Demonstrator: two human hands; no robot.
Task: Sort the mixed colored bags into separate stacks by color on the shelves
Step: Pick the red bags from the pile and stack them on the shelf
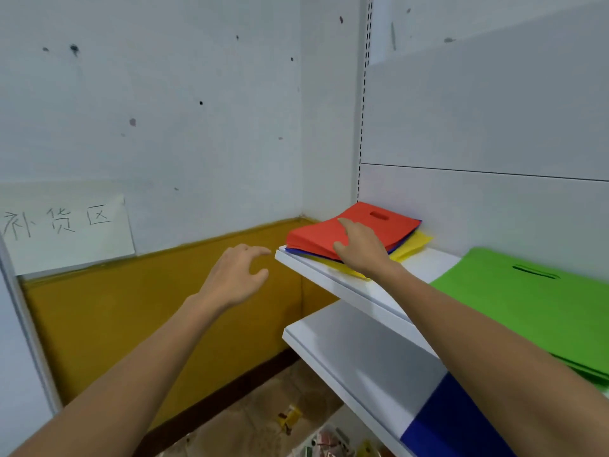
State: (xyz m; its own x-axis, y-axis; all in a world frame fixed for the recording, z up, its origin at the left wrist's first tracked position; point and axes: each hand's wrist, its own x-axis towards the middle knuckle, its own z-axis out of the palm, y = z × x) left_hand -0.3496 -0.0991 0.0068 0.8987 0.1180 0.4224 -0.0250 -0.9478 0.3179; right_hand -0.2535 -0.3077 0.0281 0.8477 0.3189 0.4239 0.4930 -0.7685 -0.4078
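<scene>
- The mixed pile of bags sits at the left end of the upper shelf [425, 266], pushed close to the back corner where the shelf meets the wall.
- A red bag [375, 227] with a cut-out handle lies on top of that pile, with more red layers under it. A thin blue layer [296, 251] shows below them, and yellow bags [418, 242] stick out at the pile's right and near sides.
- The right hand [361, 250] rests on the red bag. Its grip is spread: the fingers lie straight and flat on the top sheet, and the thumb touches the near edge of the red layers.
- The left hand [235, 278] hangs in the air just off the left end of the upper shelf, touching nothing. Its grip is loose, with fingers and thumb gently curled and apart.
- A sorted stack of green bags [527, 301] lies on the right part of the same shelf, well apart from the mixed pile. The right forearm covers its near edge.
- A dark blue bag [456, 420] lies on the lower shelf [362, 351], towards its right near edge.
- A paper sign [66, 225] with handwritten characters is fixed to the wall at the left, above a mustard-coloured band [148, 308].
- Small bits of litter lie on the floor [263, 404] under the shelves.
</scene>
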